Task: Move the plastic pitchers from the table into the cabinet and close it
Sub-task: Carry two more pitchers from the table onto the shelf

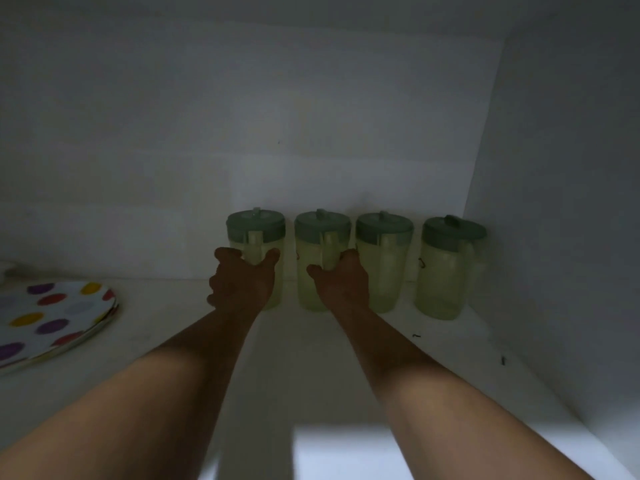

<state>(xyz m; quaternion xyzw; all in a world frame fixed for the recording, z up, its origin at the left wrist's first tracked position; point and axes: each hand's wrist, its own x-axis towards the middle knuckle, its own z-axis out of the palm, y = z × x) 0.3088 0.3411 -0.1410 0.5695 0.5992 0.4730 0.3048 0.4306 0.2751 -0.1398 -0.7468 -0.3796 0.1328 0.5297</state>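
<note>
Several pale green plastic pitchers with darker green lids stand upright in a row at the back of a dim white cabinet shelf (166, 334). My left hand (242, 282) wraps the handle of the leftmost pitcher (256, 230). My right hand (341, 280) wraps the handle of the second pitcher (320, 233). Two more pitchers stand to the right, one (382, 261) beside my right hand and one (446, 268) near the right wall. All four rest on the shelf. The cabinet door is out of view.
A stack of white plates with coloured dots (52, 317) lies at the shelf's left. The cabinet's right wall (554, 202) stands close to the last pitcher. Small dark specks lie on the shelf at the right.
</note>
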